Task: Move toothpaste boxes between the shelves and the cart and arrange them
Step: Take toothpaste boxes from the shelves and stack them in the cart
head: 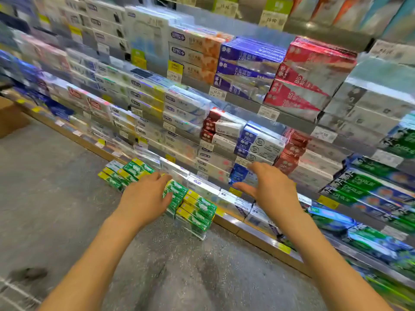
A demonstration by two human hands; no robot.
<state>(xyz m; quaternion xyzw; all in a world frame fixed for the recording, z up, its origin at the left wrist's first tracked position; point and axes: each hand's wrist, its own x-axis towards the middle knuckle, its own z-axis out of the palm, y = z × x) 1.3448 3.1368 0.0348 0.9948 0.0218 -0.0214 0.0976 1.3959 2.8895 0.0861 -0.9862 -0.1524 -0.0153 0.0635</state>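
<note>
Two bare hands, left [147,194] and right [268,187]. Green-and-yellow toothpaste boxes [197,209] in two stacks on the floor, three red multipacks [305,79], too many blurry shelf boxes to count.

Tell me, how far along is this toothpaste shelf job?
Done: green and yellow toothpaste boxes already sit stacked at the low shelf edge. In hand: nothing; the left hand reaches over that stack and the right hand hovers open by the white boxes, neither with a grip on anything. Left: no cart shows here, so the amount remaining cannot be judged.
</note>
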